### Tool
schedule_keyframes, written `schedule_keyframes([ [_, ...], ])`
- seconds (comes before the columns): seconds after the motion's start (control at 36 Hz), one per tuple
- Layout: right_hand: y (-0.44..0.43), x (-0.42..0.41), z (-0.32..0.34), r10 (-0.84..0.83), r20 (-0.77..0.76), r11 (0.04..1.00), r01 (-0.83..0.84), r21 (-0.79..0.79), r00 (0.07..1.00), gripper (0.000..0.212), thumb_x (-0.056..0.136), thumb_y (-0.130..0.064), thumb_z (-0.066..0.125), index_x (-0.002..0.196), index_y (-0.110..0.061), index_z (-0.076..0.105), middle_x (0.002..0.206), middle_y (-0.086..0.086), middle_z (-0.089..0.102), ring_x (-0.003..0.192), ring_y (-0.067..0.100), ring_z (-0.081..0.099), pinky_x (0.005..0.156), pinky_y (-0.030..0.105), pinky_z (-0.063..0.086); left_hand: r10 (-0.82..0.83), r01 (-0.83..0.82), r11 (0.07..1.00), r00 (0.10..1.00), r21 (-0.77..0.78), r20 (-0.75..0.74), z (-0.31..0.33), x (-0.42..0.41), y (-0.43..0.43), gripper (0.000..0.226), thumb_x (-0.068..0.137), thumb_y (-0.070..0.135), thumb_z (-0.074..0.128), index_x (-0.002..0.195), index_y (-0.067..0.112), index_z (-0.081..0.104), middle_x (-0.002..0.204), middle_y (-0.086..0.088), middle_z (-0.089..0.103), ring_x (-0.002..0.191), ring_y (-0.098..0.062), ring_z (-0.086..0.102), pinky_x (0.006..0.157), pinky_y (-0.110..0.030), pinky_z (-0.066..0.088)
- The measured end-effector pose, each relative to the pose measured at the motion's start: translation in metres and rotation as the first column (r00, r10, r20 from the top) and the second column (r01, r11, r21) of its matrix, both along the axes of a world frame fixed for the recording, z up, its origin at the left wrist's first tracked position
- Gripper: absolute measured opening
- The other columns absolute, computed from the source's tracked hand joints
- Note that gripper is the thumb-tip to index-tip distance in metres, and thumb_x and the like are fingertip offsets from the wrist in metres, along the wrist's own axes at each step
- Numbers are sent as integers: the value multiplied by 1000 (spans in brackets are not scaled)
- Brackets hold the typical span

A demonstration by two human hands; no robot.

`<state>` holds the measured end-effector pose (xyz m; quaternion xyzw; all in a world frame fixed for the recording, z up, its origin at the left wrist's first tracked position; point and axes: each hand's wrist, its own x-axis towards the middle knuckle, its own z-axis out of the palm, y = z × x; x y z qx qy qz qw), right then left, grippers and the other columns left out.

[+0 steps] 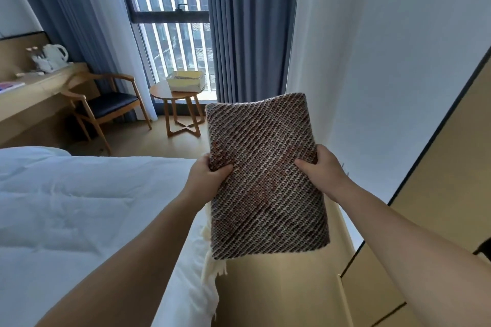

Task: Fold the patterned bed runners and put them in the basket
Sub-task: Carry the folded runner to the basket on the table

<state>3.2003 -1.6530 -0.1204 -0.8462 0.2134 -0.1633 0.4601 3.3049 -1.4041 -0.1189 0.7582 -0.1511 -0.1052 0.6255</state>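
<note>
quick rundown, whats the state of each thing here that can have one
brown woven patterned bed runner: folded, held up off the bed
left hand: gripping the runner's left edge
right hand: gripping its right edge
pale yellow basket: on the round wooden side table, contents unclear
blue-grey curtains: drawn open

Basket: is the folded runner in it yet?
No, both the left hand and right hand hold the folded runner in the air, far from the basket on the round table.
</note>
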Motion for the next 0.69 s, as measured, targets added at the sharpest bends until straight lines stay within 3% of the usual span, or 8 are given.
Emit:
schedule_keyframes([
  [0.14, -2, 54, -5, -22, -9, 1000, 22, 9, 1000, 50, 64, -64, 60, 107, -40, 50, 107, -12, 63, 99, 13, 61, 90, 38, 50, -16, 16, 1000, 1000, 17, -19, -1, 60, -3, 35, 85, 16, 70, 117, 15, 55, 108, 0, 67, 96, -15, 64, 84, -30, 51],
  [0.28, -13, 100, -3, -20, 14, 999, 19, 25, 1000, 33, 83, -39, 67, 110, -30, 50, 106, -8, 59, 95, 13, 57, 83, 28, 43, -50, 50, 999, 998, 1, -33, 1, 107, -16, 32, 85, 15, 70, 113, 17, 55, 107, 0, 67, 95, -13, 65, 82, -28, 52],
  [0.39, -31, 133, -3, -12, 18, 999, 12, 40, 1000, 35, 87, -32, 65, 118, -21, 51, 106, -6, 58, 97, 15, 56, 84, 28, 41, -61, 61, 998, 997, -1, -40, -1, 140, -34, 31, 84, 15, 70, 111, 19, 55, 107, -1, 67, 97, -16, 65, 86, -34, 52],
  [0.58, -88, 201, -16, 20, 8, 998, -20, 53, 1000, 38, 89, -31, 63, 123, -17, 51, 104, -8, 57, 94, 11, 56, 79, 26, 41, -51, 51, 999, 998, 11, -39, -13, 200, -90, 28, 83, 17, 72, 98, 32, 53, 100, 8, 67, 91, -8, 65, 75, -23, 52],
  [0.69, -130, 251, -22, 68, 13, 994, -69, 81, 998, 41, 89, -31, 63, 125, -17, 50, 112, -3, 58, 101, 16, 56, 88, 31, 44, -15, 16, 1000, 999, 22, -53, -18, 241, -131, 28, 83, 19, 72, 89, 38, 52, 93, 16, 64, 80, 4, 63, 62, -11, 48],
])
